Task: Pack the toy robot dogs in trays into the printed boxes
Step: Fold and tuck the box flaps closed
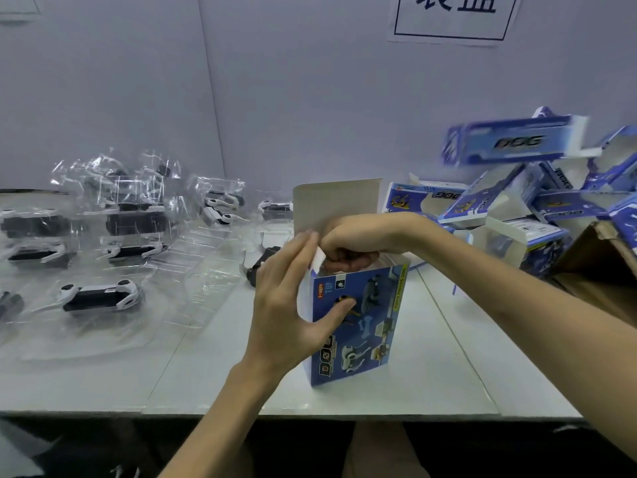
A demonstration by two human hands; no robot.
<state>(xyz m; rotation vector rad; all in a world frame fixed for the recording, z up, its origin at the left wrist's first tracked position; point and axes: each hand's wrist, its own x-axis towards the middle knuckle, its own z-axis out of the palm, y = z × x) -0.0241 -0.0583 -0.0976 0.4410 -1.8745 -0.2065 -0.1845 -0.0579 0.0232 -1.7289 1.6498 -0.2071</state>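
Left hand (280, 313) clasps the upright printed box (367, 326); right hand (351, 240) curls into its open top, grip's contents hidden.

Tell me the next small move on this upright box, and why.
Probably press further down with the right hand: its curled fingers sit in the mouth of the printed box, with something dark just under them. The left hand steadies the box's side, and the top flap stands open, so closing must wait.
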